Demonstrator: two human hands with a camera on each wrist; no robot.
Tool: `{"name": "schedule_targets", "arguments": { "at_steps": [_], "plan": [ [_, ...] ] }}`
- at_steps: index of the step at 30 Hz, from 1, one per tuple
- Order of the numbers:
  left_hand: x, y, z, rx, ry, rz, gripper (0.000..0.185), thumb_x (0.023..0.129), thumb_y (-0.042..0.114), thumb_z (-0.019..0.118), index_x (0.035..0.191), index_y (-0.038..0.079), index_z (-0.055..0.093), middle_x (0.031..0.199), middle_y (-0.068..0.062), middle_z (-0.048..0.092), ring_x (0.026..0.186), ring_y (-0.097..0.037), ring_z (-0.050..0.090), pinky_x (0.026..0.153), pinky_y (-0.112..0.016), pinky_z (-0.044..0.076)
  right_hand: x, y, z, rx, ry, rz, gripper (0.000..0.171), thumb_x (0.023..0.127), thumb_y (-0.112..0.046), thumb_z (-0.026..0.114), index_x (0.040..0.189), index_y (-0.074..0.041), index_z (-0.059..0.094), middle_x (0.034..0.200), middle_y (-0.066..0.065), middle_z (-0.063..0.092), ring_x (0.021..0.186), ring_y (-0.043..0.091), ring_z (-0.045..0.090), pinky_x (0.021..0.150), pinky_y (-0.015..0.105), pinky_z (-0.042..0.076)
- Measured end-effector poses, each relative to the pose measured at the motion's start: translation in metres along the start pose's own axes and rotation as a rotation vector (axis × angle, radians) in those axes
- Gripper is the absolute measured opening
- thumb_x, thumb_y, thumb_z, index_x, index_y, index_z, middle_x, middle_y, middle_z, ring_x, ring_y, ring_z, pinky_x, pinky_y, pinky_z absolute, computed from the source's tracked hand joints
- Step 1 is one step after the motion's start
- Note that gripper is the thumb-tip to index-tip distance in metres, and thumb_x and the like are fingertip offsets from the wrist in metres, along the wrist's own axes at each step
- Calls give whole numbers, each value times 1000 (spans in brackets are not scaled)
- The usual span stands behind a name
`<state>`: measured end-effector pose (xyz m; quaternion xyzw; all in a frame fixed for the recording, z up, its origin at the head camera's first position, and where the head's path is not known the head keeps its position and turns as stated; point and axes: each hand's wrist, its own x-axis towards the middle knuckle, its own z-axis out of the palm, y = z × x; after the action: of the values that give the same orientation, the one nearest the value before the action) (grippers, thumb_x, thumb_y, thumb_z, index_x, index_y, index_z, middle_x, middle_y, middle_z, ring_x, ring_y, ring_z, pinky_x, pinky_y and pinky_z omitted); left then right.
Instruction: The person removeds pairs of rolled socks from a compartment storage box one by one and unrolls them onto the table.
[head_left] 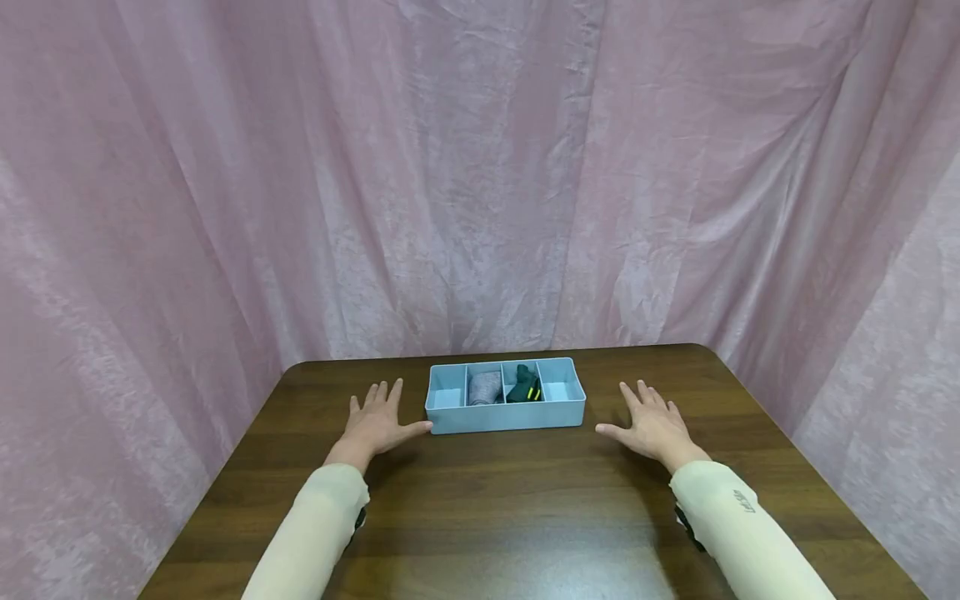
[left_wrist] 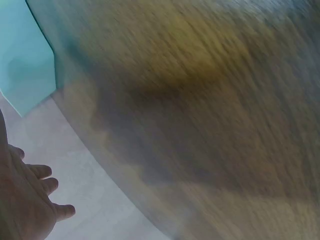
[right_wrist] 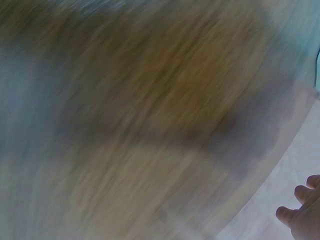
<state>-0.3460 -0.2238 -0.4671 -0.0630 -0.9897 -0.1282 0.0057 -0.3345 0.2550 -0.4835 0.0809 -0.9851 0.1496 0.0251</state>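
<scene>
Blue tray contents are seen only overhead; flat, spread, empty left hand at 9, right hand at 3; wrist views are blurred.

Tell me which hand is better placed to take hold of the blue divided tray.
Left, probably. The left hand lies flat on the table with its thumb at the tray's near left corner. The right hand also lies flat, but with a clear gap of bare table before the tray's right end.
</scene>
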Motion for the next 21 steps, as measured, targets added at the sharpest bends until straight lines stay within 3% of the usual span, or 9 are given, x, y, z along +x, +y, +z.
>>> {"name": "schedule_targets", "arguments": {
  "at_steps": [10, 21],
  "plan": [
    [7, 18, -5, 26, -14, 21, 113, 81, 79, 55, 159, 9, 16, 160, -26, 18, 148, -43, 11, 112, -68, 3, 23, -28, 5, 105, 25, -68, 105, 87, -69, 58, 156, 2, 22, 158, 27, 22, 144, 45, 23, 111, 62, 23],
    [12, 37, -12, 37, -24, 35, 111, 81, 79, 54, 160, 13, 13, 162, -22, 16, 149, -39, 10, 113, -65, 4, 41, -49, 10, 221, 33, -75, 102, 89, -63, 62, 156, 2, 21, 159, 24, 23, 145, 41, 23, 113, 59, 22]
  ]
}}
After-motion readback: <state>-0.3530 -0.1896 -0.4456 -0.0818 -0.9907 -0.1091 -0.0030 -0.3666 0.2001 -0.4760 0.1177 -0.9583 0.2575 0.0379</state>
